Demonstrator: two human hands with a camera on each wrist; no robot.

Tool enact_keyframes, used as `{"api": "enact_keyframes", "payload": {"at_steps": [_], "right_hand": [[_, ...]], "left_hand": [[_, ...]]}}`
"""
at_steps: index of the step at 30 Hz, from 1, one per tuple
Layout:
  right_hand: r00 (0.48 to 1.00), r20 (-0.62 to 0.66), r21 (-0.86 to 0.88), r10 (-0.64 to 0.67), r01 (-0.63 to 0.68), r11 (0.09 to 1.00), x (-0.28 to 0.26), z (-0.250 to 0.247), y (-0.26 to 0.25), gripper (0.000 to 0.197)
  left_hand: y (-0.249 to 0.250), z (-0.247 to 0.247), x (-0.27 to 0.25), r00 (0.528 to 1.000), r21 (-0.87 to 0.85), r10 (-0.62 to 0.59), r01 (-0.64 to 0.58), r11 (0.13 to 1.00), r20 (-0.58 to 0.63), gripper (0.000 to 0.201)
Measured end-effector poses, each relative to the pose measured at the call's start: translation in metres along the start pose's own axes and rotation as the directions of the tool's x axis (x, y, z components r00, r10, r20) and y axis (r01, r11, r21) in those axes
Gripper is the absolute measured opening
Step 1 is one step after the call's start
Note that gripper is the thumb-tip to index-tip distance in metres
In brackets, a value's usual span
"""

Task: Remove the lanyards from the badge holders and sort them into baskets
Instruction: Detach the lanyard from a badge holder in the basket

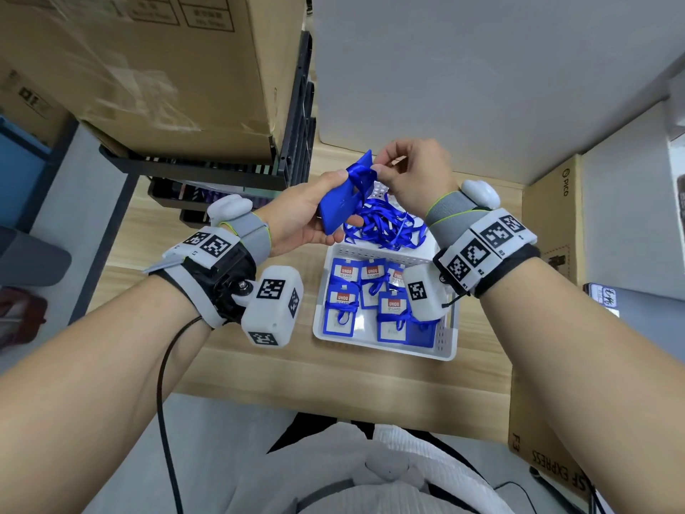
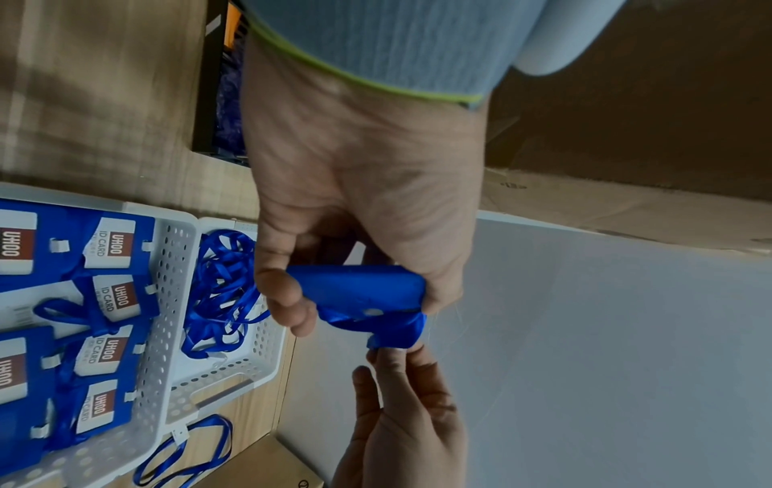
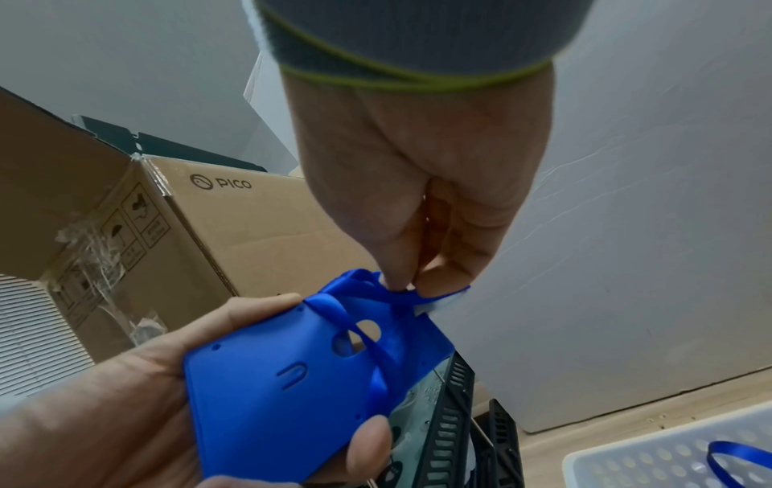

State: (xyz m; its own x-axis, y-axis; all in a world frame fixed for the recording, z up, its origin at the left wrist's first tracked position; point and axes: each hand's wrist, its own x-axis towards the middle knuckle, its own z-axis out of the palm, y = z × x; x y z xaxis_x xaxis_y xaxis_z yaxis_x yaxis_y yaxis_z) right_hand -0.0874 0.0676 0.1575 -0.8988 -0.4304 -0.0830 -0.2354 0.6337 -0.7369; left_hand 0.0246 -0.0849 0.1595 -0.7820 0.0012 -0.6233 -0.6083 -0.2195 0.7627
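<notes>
My left hand (image 1: 311,213) grips a blue badge holder (image 1: 343,200) (image 3: 292,376) by its long edges, back side showing, above the far end of the baskets. A blue lanyard (image 1: 365,176) (image 3: 367,297) is looped through the holder's slot. My right hand (image 1: 407,172) (image 3: 411,277) pinches that lanyard at the holder's top edge between thumb and fingertips. Below lies a white basket (image 1: 446,339) with several blue badge holders (image 1: 393,313) that still carry lanyards. Beyond it a second white basket (image 2: 259,366) holds a tangle of loose blue lanyards (image 1: 385,228) (image 2: 221,290).
The baskets sit on a wooden desk (image 1: 281,369). A black rack (image 1: 207,168) under large cardboard boxes (image 1: 155,68) stands at the back left, a PICO carton (image 1: 552,217) at the right, a white wall panel (image 1: 482,76) behind. One lanyard (image 2: 184,452) hangs outside the basket.
</notes>
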Motion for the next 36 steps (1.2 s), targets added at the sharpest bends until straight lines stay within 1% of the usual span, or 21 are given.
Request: {"api": "enact_keyframes", "payload": {"at_steps": [3,6,7,11,15,16,18,20,21,23,25,26,28,30,32,34,36], "right_hand": [[1.0,0.004,-0.005,-0.025,0.025,1.0,-0.001,0.003,-0.001,0.013],[0.999,-0.008,0.01,-0.041,0.041,0.999,0.001,0.002,-0.001,0.022],[0.999,-0.006,0.016,-0.042,0.042,0.999,0.002,0.0,0.0,0.022],[1.0,0.015,0.044,-0.025,0.024,0.999,0.004,-0.003,0.005,0.02],[0.993,0.121,0.087,-0.011,0.001,0.996,-0.004,0.001,0.011,0.011],[0.991,0.135,0.083,-0.003,-0.009,0.997,-0.005,0.002,0.012,0.013],[0.993,0.118,0.081,0.017,-0.026,0.996,-0.007,0.005,0.011,0.018],[0.996,0.09,0.092,0.014,-0.022,0.996,-0.01,0.006,0.008,0.016],[0.996,0.091,0.083,0.001,-0.009,0.996,-0.012,0.007,0.006,0.013],[0.991,0.12,0.021,-0.062,0.06,0.998,-0.018,0.008,0.001,0.008],[0.98,0.151,-0.03,-0.126,0.132,0.991,-0.026,0.01,-0.005,0.014],[0.976,0.164,-0.032,-0.14,0.147,0.989,-0.027,0.012,-0.005,0.017],[0.965,0.208,-0.02,-0.161,0.168,0.986,-0.029,0.014,-0.006,0.021],[0.943,0.283,-0.022,-0.176,0.19,0.981,-0.031,0.014,-0.006,0.023],[0.929,0.32,-0.01,-0.189,0.202,0.979,-0.034,0.011,-0.007,0.025],[0.932,0.304,0.039,-0.196,0.193,0.98,-0.036,0.007,-0.008,0.027],[0.952,0.229,0.061,-0.203,0.194,0.979,-0.037,0.004,-0.009,0.023]], "left_hand": [[0.003,0.002,0.0,1.0,0.03,-0.012,0.012,0.999,-0.017,0.046],[0.002,0.004,0.0,0.999,0.13,-0.039,0.041,0.991,-0.014,0.049],[0.0,0.003,0.0,0.999,0.131,-0.047,0.048,0.99,-0.013,0.05],[-0.008,-0.001,0.001,0.999,-0.003,-0.034,0.034,0.999,0.0,0.053],[-0.006,-0.001,0.001,1.0,0.034,-0.007,0.007,0.999,-0.006,0.053],[-0.005,-0.001,0.0,1.0,0.041,0.0,0.001,0.999,-0.011,0.052],[-0.003,0.001,-0.001,0.999,0.037,0.01,-0.009,0.999,-0.031,0.051],[-0.003,0.002,0.0,0.998,0.03,0.015,-0.013,0.999,-0.062,0.049],[-0.003,0.002,0.0,0.997,0.021,0.016,-0.015,1.0,-0.074,0.049],[-0.003,0.003,0.0,0.997,-0.046,0.028,-0.032,0.998,-0.074,0.047],[-0.002,0.004,-0.001,0.998,-0.125,0.04,-0.046,0.991,-0.047,0.046],[-0.001,0.005,-0.001,0.999,-0.136,0.041,-0.045,0.99,-0.036,0.047],[-0.001,0.006,0.0,0.998,-0.1,0.047,-0.05,0.994,-0.033,0.049],[-0.002,0.007,0.002,0.993,-0.051,0.069,-0.074,0.996,-0.097,0.049],[-0.003,0.006,0.004,0.975,-0.021,0.096,-0.102,0.995,-0.198,0.04],[-0.004,0.005,0.006,0.967,0.006,0.115,-0.117,0.993,-0.226,0.032],[-0.002,0.005,0.006,0.969,0.041,0.132,-0.127,0.991,-0.207,0.03]]}}
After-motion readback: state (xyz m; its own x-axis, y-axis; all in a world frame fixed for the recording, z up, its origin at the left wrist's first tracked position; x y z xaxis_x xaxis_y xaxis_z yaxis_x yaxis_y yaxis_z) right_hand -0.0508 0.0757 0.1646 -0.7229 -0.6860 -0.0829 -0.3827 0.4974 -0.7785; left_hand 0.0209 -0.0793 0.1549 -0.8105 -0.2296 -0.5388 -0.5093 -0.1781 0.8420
